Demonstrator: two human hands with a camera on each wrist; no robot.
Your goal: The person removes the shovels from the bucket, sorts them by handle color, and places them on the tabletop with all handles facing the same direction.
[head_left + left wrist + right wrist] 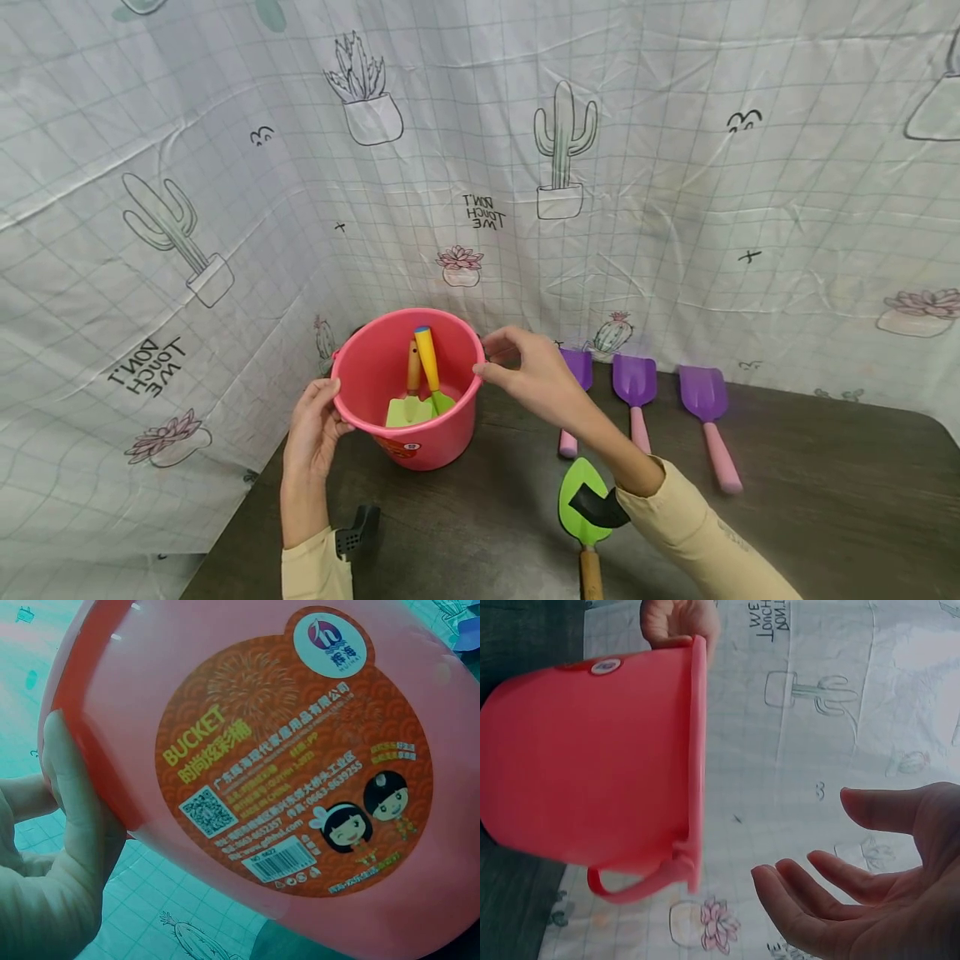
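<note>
A pink bucket (442, 442) stands on the table, its mouth facing up. With thumb and fingers, my left hand (311, 429) grips its rim at the left; the left wrist view shows this hand (67, 847) beside a round orange label (292, 765). Near the right side of the rim is my right hand (536, 375). In the right wrist view this hand (877, 877) is apart from the bucket (592, 765), fingers loosely bent and holding nothing. Inside the bucket lean a yellow-handled green trowel (427, 358) and a pale green spade (409, 411) with a wooden handle.
Three purple shovels with pink handles lie to the right: one (576, 367) partly behind my right arm, another (634, 382), and a third (703, 393). A green trowel (581, 492) with a wooden handle lies below my right forearm. A cactus-print curtain (480, 150) hangs behind the table.
</note>
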